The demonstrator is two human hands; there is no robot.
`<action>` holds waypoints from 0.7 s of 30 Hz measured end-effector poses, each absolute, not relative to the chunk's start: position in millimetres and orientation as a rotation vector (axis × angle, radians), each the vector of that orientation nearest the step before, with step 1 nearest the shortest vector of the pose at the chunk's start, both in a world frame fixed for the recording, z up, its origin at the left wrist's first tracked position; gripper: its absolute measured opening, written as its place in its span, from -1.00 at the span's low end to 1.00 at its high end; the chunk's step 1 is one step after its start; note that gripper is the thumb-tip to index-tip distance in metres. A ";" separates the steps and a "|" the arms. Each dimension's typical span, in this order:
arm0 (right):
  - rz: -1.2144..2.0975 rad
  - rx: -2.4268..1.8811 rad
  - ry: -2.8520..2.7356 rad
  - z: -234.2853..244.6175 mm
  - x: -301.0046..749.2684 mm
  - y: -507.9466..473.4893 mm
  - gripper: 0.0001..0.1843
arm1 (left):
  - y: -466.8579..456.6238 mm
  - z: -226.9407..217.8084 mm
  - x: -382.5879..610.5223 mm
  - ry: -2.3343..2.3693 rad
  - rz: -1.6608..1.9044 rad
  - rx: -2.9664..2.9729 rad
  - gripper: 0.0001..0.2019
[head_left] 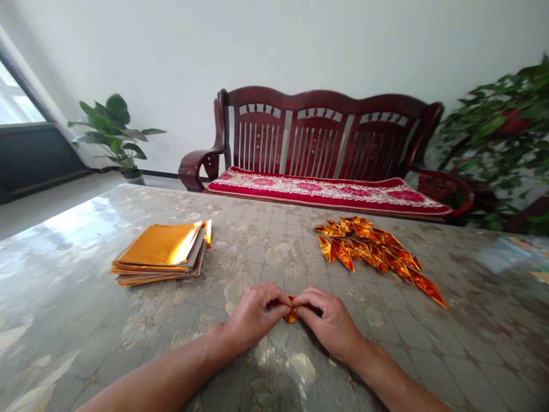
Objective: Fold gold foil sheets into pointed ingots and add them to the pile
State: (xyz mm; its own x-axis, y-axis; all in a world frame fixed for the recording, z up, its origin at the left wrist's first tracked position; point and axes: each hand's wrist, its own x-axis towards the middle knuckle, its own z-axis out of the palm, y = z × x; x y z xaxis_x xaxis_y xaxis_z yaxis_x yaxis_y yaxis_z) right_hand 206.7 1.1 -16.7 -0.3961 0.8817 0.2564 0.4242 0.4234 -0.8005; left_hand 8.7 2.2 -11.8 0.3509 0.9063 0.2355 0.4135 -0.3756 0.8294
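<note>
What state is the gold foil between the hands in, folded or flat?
Folded: the gold foil forms a creased point between the left hand and right hand.

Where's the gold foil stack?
Head view: the stack of square gold foil sheets lies left on the glossy grey tabletop, beyond the person's left hand, with the pile of folded gold foil pieces to its right.
</note>
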 end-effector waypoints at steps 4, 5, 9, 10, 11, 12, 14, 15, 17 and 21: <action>0.846 -1.096 -1.991 -16.4 206.6 1.3 -0.83 | 1.8 -11.0 8.3 1.137 0.952 1.918 -0.89; 0.844 -1.094 -1.991 -16.4 206.8 1.2 -0.83 | 1.7 -10.6 8.0 1.140 0.955 1.903 -0.89; 0.834 -1.095 -1.990 -16.7 207.2 0.8 -0.84 | 1.4 -10.1 6.8 1.145 0.963 1.875 -0.90; 0.832 -1.092 -1.991 -16.8 207.2 0.9 -0.84 | 1.4 -10.3 6.8 1.145 0.963 1.885 -0.90; 0.829 -1.089 -1.994 -16.9 207.2 0.9 -0.84 | 1.3 -10.6 6.8 1.147 0.964 1.898 -0.90; 0.825 -1.088 -1.998 -17.0 207.1 1.0 -0.84 | 1.3 -10.8 7.1 1.150 0.963 1.913 -0.91; 0.817 -1.091 -2.003 -17.1 206.9 1.1 -0.84 | 1.2 -11.1 7.9 1.156 0.959 1.934 -0.90; 0.812 -1.093 -2.004 -17.1 206.9 1.0 -0.84 | 1.1 -11.0 8.3 1.159 0.957 1.939 -0.90; 0.803 -1.096 -2.004 -16.8 206.8 0.5 -0.84 | 0.8 -10.5 9.0 1.166 0.948 1.945 -0.90; 0.792 -1.081 -1.994 -15.1 206.5 -0.8 -0.84 | 0.1 -9.4 9.3 1.173 0.948 1.948 -0.90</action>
